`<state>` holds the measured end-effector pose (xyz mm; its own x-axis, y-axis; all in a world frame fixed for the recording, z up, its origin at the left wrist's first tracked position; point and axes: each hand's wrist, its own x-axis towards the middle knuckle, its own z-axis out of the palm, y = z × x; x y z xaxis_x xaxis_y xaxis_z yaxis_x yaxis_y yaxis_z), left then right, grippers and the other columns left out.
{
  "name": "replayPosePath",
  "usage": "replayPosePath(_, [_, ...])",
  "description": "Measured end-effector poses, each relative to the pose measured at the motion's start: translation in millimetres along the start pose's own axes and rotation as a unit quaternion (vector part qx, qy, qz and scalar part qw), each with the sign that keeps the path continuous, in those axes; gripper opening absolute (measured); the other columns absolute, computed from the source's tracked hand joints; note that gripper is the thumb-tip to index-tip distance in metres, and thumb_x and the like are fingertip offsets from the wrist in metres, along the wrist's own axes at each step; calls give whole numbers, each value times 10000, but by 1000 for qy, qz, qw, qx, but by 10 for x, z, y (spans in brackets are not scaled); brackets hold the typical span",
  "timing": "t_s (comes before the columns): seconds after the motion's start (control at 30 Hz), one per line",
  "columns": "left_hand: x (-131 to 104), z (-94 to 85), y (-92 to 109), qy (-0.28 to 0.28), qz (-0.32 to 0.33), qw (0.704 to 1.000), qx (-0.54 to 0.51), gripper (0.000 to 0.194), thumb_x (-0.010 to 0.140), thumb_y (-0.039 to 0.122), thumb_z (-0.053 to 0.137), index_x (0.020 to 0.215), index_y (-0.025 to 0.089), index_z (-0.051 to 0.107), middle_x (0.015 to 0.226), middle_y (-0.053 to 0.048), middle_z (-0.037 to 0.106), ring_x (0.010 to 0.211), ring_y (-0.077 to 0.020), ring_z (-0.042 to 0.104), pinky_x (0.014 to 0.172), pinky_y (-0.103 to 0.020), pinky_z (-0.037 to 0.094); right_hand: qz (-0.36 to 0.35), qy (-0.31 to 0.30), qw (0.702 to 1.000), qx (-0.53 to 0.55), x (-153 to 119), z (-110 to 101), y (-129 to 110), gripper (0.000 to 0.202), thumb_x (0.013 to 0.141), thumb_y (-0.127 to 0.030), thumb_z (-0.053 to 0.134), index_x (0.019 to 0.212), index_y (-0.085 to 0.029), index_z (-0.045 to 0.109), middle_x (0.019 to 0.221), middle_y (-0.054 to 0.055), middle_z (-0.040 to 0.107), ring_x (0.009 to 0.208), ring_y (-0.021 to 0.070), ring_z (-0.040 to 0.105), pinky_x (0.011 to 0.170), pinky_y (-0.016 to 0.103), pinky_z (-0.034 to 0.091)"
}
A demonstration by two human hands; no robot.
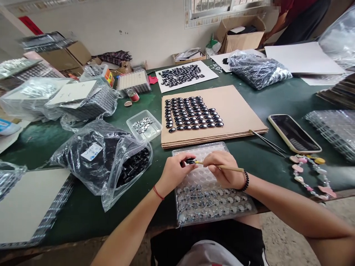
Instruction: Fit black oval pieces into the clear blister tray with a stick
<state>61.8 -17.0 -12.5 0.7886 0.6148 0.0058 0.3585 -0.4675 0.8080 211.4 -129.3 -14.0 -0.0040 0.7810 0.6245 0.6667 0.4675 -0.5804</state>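
Between the thumb and fingers of my left hand (pixel 175 173) is a small glossy black oval piece (pixel 190 161). My right hand (pixel 226 169) is closed around a thin wooden stick (pixel 229 168), and the stick's yellowish tip meets the black piece. Both hands are above a clear plastic tray (pixel 219 207) with round pockets; its nearer rows hold small round shiny parts. Just beyond, a stack of brown cardboard sheets (pixel 238 111) carries rows of similar black oval pieces (pixel 191 114). Left of the tray lies a clear bag of black pieces (pixel 133 166).
A clear box of small metal parts (pixel 144 125) stands left of the cardboard. Tweezers (pixel 267 142), a phone (pixel 294 133) and a beaded strap (pixel 310 175) lie to the right. A white board with black pieces (pixel 183 75) is farther back. Another person (pixel 299 18) stands at the far right.
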Motion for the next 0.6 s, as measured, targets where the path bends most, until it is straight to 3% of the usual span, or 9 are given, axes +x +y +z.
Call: replayPosePath(0.6, [16,-37,78,-26,-17,999,-26,258,678,343,637,881,191,680,563,11,561,491,-91,427,481,-191,341,-21,-41,997,-54,11,16,4,170,885,-246,354,811,-179,491,657,27,580,531,133,461,536,258,338])
